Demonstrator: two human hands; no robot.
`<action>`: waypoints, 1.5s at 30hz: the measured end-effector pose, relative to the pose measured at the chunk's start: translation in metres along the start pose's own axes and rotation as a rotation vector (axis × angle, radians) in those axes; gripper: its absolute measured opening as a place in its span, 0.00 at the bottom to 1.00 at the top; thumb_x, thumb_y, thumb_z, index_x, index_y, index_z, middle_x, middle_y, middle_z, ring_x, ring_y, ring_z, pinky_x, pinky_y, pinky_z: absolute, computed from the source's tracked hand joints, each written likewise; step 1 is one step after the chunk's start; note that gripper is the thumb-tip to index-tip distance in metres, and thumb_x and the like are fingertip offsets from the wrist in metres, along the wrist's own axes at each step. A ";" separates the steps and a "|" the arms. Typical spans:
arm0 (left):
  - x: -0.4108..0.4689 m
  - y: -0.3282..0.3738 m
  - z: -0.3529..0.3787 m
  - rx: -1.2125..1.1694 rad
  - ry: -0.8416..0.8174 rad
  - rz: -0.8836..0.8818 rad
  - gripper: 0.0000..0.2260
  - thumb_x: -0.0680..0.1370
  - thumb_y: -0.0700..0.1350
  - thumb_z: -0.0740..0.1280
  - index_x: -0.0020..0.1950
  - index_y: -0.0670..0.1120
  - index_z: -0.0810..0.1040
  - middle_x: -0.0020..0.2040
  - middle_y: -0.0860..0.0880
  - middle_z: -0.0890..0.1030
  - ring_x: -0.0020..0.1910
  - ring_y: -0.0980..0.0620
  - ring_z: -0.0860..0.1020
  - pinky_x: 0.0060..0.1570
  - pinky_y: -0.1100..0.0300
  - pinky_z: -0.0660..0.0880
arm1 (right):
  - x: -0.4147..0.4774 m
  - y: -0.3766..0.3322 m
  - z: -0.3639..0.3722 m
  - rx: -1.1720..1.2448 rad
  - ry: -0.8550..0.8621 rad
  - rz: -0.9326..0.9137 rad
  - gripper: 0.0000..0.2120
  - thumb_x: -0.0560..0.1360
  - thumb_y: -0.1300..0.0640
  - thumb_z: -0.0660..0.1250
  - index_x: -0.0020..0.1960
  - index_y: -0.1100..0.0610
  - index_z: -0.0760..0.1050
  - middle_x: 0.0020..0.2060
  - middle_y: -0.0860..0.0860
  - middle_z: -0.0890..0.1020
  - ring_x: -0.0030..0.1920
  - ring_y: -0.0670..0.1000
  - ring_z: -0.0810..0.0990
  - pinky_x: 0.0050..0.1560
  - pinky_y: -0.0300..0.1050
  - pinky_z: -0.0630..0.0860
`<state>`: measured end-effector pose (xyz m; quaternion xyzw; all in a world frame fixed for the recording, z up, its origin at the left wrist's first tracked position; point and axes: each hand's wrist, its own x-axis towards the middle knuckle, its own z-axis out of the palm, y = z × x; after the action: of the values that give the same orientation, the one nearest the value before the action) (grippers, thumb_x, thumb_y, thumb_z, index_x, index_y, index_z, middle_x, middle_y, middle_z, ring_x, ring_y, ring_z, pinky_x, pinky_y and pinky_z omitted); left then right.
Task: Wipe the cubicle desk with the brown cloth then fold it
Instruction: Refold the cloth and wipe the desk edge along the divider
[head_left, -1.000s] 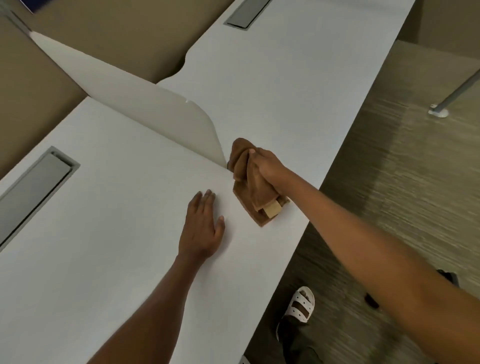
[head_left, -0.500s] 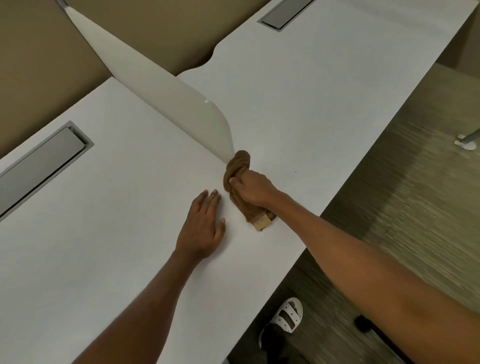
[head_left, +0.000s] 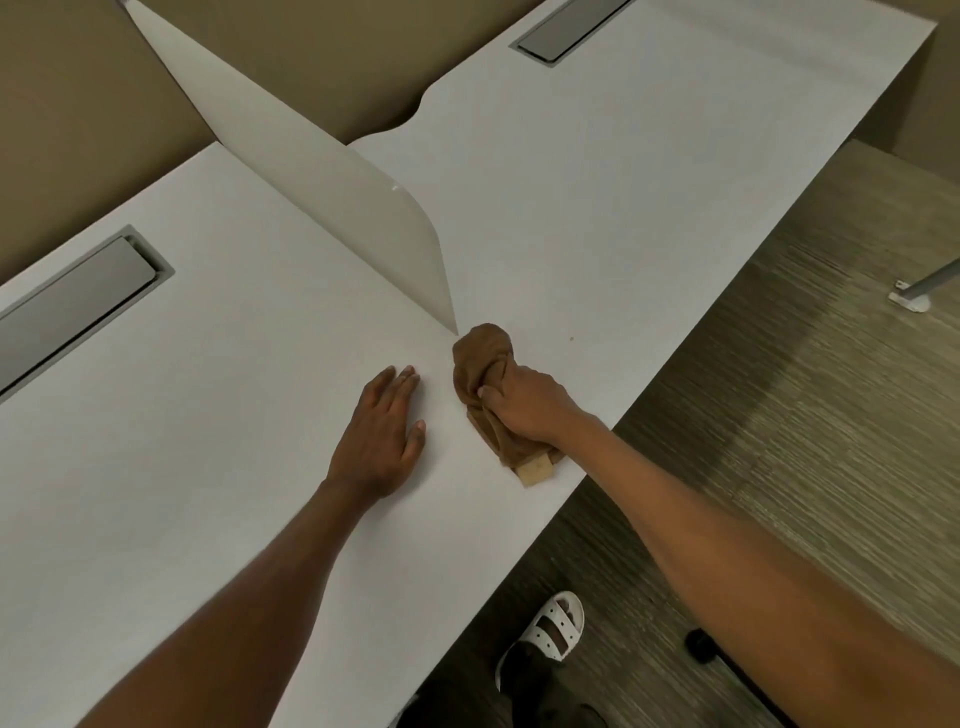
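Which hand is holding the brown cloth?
The right hand. It is bunched around the cloth beside the divider's tip, while the left hand lies flat and empty on the desk.

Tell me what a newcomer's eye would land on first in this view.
First, the brown cloth, bunched in the right hand on the white desk, just below the tip of the white divider panel. Next, the left hand lying flat, fingers spread, beside the cloth but not touching it. Then the grey cable tray set into the desk at far left.
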<state>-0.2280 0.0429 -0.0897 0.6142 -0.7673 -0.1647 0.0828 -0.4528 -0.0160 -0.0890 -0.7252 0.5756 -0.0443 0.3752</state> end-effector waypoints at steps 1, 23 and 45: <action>0.000 0.000 0.000 0.002 0.000 0.001 0.28 0.79 0.54 0.51 0.75 0.41 0.59 0.76 0.44 0.63 0.76 0.46 0.55 0.74 0.49 0.59 | -0.007 0.005 0.001 -0.013 0.000 0.008 0.18 0.80 0.43 0.53 0.58 0.56 0.69 0.42 0.51 0.76 0.43 0.55 0.78 0.47 0.52 0.75; 0.004 0.001 0.000 0.070 -0.018 0.039 0.28 0.78 0.53 0.53 0.74 0.39 0.63 0.73 0.41 0.67 0.74 0.40 0.59 0.73 0.46 0.61 | -0.009 0.014 0.000 -0.013 -0.040 -0.035 0.16 0.82 0.49 0.51 0.62 0.58 0.67 0.50 0.56 0.78 0.47 0.56 0.78 0.50 0.53 0.75; -0.001 0.004 -0.005 0.019 -0.022 -0.005 0.28 0.79 0.53 0.51 0.75 0.40 0.59 0.76 0.43 0.64 0.76 0.45 0.55 0.74 0.51 0.55 | -0.035 0.023 -0.009 0.051 -0.087 0.030 0.25 0.79 0.40 0.48 0.70 0.50 0.61 0.52 0.53 0.79 0.47 0.54 0.79 0.53 0.54 0.75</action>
<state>-0.2295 0.0436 -0.0834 0.6152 -0.7680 -0.1644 0.0680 -0.4877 0.0090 -0.0837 -0.7080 0.5682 -0.0215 0.4189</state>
